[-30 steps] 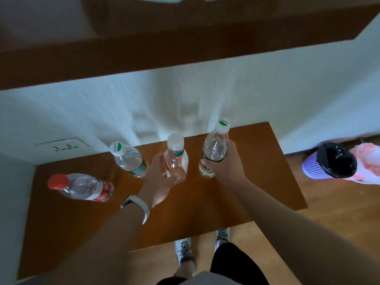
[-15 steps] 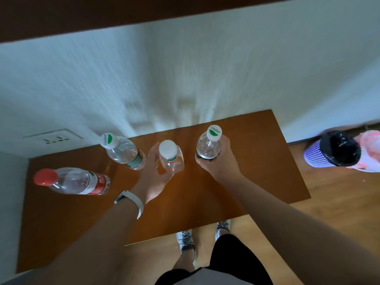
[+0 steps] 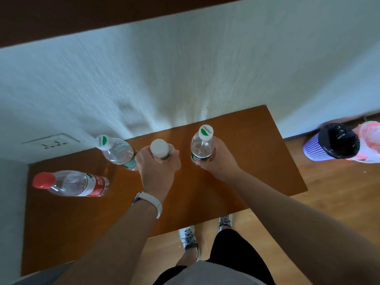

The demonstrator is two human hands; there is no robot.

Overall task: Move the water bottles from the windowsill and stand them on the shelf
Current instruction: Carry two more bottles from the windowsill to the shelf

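- We are seeing bare brown wooden shelf (image 3: 257,165) at right and front.
- Red-capped clear plastic bottle (image 3: 70,183) and green-labelled clear plastic bottle (image 3: 118,151) are blocking our left.

Left hand (image 3: 157,170) reaching forward, gripping plain-capped clear plastic bottle (image 3: 159,148); right hand (image 3: 219,161) alongside, gripping leaf-capped clear plastic bottle (image 3: 201,145).

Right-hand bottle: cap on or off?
On. A white cap with a green mark sits on the bottle gripped by the right hand.

Four water bottles (image 3: 71,184) (image 3: 118,151) (image 3: 159,150) (image 3: 201,145), one shelf (image 3: 257,161), one wall socket (image 3: 51,141), one wastebasket (image 3: 331,141), two shoes (image 3: 188,239) (image 3: 225,222).
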